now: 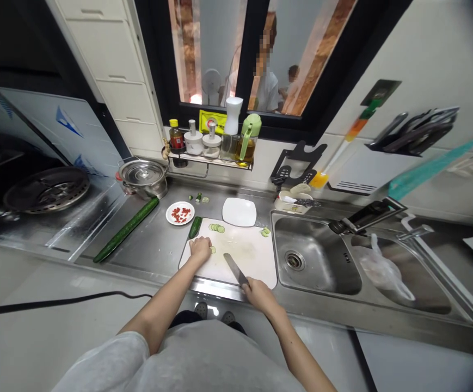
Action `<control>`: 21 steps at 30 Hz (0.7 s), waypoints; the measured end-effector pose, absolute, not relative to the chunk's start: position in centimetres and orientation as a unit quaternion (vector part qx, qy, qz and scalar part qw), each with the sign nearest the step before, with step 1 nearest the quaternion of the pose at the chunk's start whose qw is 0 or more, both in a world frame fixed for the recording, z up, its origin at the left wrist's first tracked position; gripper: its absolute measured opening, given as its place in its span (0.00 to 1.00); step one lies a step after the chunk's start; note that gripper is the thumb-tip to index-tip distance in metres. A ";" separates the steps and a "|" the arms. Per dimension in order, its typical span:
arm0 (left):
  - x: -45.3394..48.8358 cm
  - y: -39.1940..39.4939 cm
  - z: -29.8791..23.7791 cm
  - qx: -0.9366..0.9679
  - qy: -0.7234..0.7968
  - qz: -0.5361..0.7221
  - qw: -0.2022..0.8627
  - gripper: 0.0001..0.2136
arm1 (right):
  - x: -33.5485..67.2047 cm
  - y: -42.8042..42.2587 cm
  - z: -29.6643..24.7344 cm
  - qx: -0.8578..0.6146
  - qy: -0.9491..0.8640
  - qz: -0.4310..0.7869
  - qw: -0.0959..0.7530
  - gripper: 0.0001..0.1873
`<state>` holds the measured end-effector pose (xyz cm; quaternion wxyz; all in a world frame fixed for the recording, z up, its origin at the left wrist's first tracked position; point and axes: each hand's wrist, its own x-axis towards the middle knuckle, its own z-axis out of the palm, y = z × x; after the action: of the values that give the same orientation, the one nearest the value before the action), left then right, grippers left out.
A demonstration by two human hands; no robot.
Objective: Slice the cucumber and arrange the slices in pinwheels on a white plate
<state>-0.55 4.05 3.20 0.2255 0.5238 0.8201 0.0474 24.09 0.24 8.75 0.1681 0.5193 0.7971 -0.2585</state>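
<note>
My left hand (pixel 201 249) rests curled on the near left part of a white cutting board (pixel 247 256), fingers bent over a cucumber slice beside it. My right hand (pixel 258 291) is closed round the handle of a knife (pixel 233 267), whose blade lies low over the board and points away to the left. A cucumber piece (pixel 195 226) lies at the board's far left corner. Cut slices (pixel 216 227) sit at the far edge, more slices (pixel 265 232) at the right corner.
A long whole cucumber (pixel 127 228) lies on the steel counter to the left. Beyond the board are a small dish of red pieces (pixel 179 213) and an empty white plate (pixel 239 212). A lidded pot (pixel 143 177) stands at the back left. A sink (pixel 315 258) adjoins on the right.
</note>
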 end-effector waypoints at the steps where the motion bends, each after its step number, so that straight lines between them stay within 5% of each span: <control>1: -0.5 4.0 3.3 0.525 0.818 0.051 0.229 0.08 | 24.5 0.3 8.6 0.524 0.795 -0.261 0.158 0.15; 11: -3.8 1.7 4.3 0.435 0.834 0.137 0.312 0.11 | 26.7 0.6 7.8 0.545 0.781 -0.279 0.123 0.15; 21: -5.7 -0.1 3.4 0.411 0.856 0.133 0.284 0.09 | 25.2 0.9 7.8 0.520 0.797 -0.280 0.126 0.14</control>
<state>-5.72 -0.13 3.36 0.2837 0.4112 0.8560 0.1332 25.22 0.85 7.76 0.1264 0.5195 0.7974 -0.2798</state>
